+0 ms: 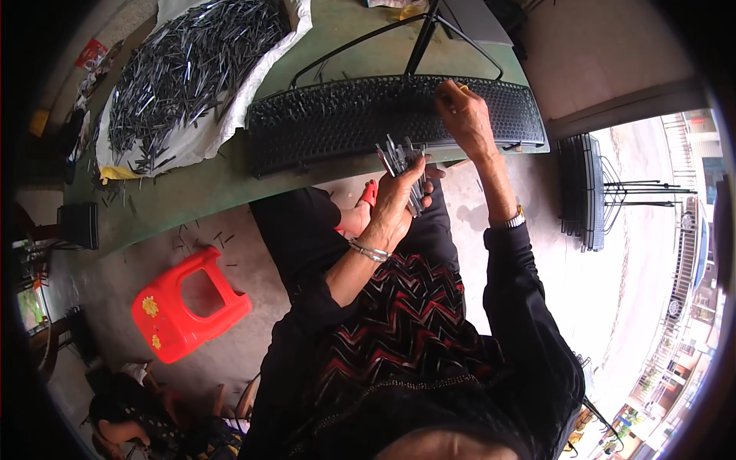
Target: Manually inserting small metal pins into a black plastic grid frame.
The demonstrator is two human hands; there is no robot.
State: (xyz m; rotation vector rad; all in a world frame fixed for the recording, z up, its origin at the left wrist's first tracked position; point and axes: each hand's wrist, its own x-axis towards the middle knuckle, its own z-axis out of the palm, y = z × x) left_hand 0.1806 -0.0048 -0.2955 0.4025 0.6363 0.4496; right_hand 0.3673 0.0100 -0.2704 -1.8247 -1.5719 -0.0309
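Observation:
My left hand [392,201] is closed round a bunch of thin grey and black strips [397,156], which fan out above the fingers and poke out below. Just beyond it, a long black perforated mesh panel [337,136] lies along the near edge of the green table [192,184]. Over the right part of that panel my right hand [464,121] is closed in a pinch, with a bit of yellow at its fingers. What it pinches, if anything, is hidden. Small pieces stand up from the holes along the panel's left and far side.
A big heap of dark strips [199,69] lies on a white sheet at the far left. Bent black metal legs [418,50] rise behind the panel. A red plastic stool [188,314] is on the floor at left. Stacked black mesh panels [584,192] stand at right.

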